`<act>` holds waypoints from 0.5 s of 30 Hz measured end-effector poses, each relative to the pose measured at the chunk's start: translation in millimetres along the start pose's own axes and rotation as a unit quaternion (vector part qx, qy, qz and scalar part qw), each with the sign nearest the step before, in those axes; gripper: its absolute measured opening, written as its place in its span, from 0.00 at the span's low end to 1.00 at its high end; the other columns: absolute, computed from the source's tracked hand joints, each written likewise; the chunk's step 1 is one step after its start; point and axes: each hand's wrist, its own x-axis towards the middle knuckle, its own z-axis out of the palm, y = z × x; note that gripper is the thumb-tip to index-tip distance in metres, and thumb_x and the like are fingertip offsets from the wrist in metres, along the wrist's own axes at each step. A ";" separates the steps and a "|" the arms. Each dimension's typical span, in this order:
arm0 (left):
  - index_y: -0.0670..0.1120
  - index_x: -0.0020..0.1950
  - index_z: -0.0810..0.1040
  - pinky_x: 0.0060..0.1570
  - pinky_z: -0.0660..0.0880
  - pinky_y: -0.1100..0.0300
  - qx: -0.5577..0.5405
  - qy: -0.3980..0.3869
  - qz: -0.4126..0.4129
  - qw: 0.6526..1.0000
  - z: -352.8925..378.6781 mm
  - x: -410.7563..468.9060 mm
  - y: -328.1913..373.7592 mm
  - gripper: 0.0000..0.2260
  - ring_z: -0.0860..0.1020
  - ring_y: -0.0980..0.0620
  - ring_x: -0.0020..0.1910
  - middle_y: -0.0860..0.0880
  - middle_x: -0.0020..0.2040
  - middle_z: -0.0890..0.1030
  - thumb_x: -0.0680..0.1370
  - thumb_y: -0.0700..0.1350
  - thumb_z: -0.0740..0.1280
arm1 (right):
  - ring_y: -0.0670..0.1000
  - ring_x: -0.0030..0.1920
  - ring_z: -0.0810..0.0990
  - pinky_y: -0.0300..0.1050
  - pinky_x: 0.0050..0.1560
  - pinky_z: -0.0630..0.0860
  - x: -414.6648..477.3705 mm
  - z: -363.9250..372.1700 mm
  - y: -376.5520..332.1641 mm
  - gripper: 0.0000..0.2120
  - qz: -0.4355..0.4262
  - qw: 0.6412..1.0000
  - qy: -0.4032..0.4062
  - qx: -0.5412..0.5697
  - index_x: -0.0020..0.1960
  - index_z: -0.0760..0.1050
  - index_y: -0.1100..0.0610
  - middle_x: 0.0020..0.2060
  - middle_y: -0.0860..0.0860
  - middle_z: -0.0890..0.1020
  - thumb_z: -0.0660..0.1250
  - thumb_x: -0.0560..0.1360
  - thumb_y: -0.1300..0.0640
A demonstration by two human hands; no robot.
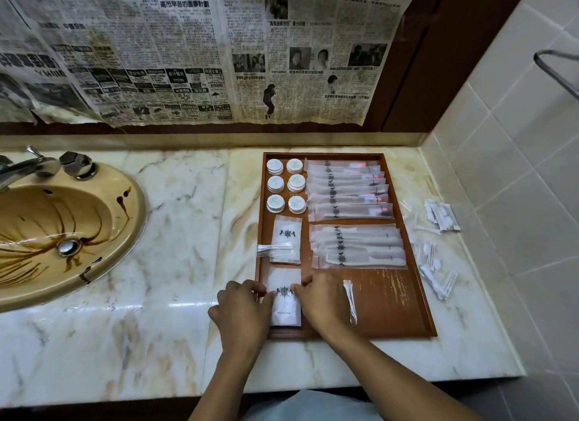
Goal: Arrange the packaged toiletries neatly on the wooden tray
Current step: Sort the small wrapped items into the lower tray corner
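The wooden tray point(391, 298) lies on the marble counter. In it are several round white soaps point(285, 185), a row of toothbrush packets point(347, 188), comb packets point(357, 246), and a white sachet point(286, 240) with a cotton-bud packet point(274, 250) across it. At the tray's near left corner lies another white sachet stack point(285, 298). My left hand point(242, 314) pinches its left edge and my right hand point(322, 301) pinches its right edge. A clear packet point(351, 298) lies just right of my right hand.
Loose cotton-bud packets point(438, 242) lie scattered on the counter right of the tray, beside the tiled wall. A stained basin point(62, 232) with a tap point(28, 166) sits at the left. Newspaper point(188, 54) covers the wall behind.
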 end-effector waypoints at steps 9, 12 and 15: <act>0.57 0.51 0.83 0.53 0.67 0.49 -0.007 0.012 0.022 1.000 3.4 2.5 -3.8 0.07 0.76 0.47 0.56 0.53 0.47 0.75 0.77 0.57 0.70 | 0.55 0.43 0.82 0.46 0.41 0.79 -2.0 -2.6 -3.6 0.11 -0.022 0.999 -0.001 -0.029 0.45 0.83 0.55 0.42 0.51 0.84 0.73 0.72 0.47; 0.56 0.50 0.84 0.54 0.68 0.48 -0.026 0.023 0.029 0.999 2.8 7.2 -4.8 0.08 0.76 0.46 0.56 0.52 0.48 0.77 0.78 0.57 0.69 | 0.52 0.43 0.82 0.44 0.41 0.78 -2.7 -7.8 -0.4 0.09 -0.020 1.000 -0.001 -0.016 0.45 0.84 0.54 0.43 0.49 0.85 0.73 0.73 0.48; 0.54 0.52 0.83 0.54 0.67 0.48 -0.054 0.044 0.057 0.996 -0.7 16.8 -1.6 0.07 0.76 0.45 0.55 0.51 0.50 0.77 0.79 0.55 0.69 | 0.51 0.43 0.83 0.44 0.41 0.78 -1.9 -13.7 4.6 0.09 -0.017 1.000 0.003 0.006 0.45 0.83 0.54 0.42 0.48 0.85 0.74 0.73 0.48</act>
